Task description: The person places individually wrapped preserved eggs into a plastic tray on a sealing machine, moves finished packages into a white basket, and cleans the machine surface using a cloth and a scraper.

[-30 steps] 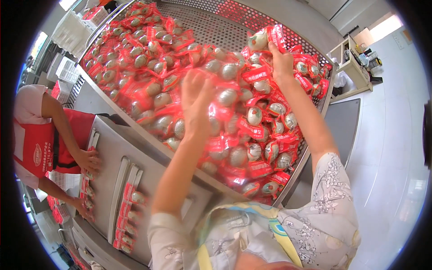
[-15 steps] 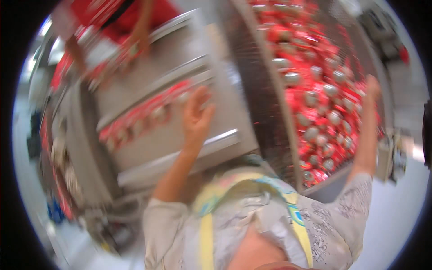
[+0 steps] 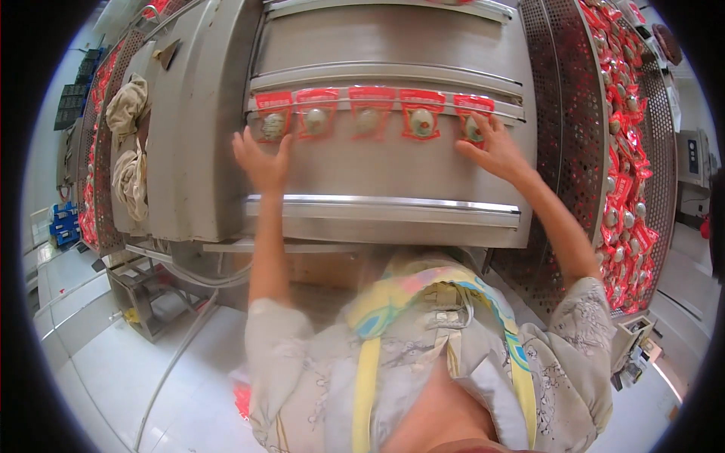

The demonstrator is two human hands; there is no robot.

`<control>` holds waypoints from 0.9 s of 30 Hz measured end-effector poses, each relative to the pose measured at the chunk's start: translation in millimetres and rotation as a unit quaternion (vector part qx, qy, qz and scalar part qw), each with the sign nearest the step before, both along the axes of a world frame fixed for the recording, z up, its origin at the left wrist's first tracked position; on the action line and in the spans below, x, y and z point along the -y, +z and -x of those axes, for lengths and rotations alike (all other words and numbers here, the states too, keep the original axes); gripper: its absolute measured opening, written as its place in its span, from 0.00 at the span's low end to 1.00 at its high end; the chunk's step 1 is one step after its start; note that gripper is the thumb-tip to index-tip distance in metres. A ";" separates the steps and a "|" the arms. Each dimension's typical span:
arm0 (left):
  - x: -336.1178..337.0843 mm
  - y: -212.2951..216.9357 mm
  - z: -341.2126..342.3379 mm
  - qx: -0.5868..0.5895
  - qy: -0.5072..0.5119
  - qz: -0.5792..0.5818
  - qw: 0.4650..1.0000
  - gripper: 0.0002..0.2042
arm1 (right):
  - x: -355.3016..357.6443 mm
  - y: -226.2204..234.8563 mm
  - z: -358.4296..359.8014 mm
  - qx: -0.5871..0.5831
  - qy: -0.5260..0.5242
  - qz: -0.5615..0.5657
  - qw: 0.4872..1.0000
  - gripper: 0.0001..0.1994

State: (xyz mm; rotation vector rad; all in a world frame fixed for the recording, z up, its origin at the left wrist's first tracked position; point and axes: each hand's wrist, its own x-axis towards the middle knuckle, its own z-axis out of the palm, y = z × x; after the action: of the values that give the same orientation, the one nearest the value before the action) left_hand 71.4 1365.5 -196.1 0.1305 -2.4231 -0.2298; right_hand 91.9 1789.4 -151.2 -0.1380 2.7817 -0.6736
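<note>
Five red packets, each with a round pale egg inside, lie in a row (image 3: 370, 113) across a steel machine bed (image 3: 377, 170). My left hand (image 3: 260, 158) is spread flat, its fingertips on the lower edge of the leftmost packet (image 3: 273, 121). At the other end of the row, my right hand (image 3: 492, 147) rests its fingers on the rightmost packet (image 3: 470, 113). Neither hand grips anything.
A perforated steel tray (image 3: 559, 121) to the right carries a heap of the same red packets (image 3: 623, 151). Crumpled cloths (image 3: 130, 147) lie on the machine's left side. Blue crates (image 3: 64, 223) stand on the white tiled floor at the far left. A steel rail (image 3: 377, 205) runs below my hands.
The view swung from the heap of red packets to the steel bed. Both hands left the heap and now rest at the two ends of a packet row.
</note>
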 end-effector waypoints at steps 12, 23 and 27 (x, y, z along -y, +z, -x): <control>-49.8 -7.7 20.9 0.169 -0.042 -0.082 0.981 0.50 | 134.2 -64.3 6.9 -0.306 -0.196 -0.066 0.929 0.32; -57.1 -17.0 14.9 0.152 -0.101 -0.270 0.946 0.47 | 124.4 -57.5 1.4 -0.213 -0.186 -0.026 0.959 0.30; -15.9 -23.1 8.5 0.147 -0.144 -0.559 0.803 0.40 | 89.3 -64.4 -30.9 -0.146 -0.222 0.174 0.948 0.29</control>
State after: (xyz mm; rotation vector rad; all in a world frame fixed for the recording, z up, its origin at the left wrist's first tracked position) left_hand 62.9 1381.4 -219.1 0.3310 -2.2415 -1.8792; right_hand 122.7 1700.1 -215.6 0.3630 2.9659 -1.3542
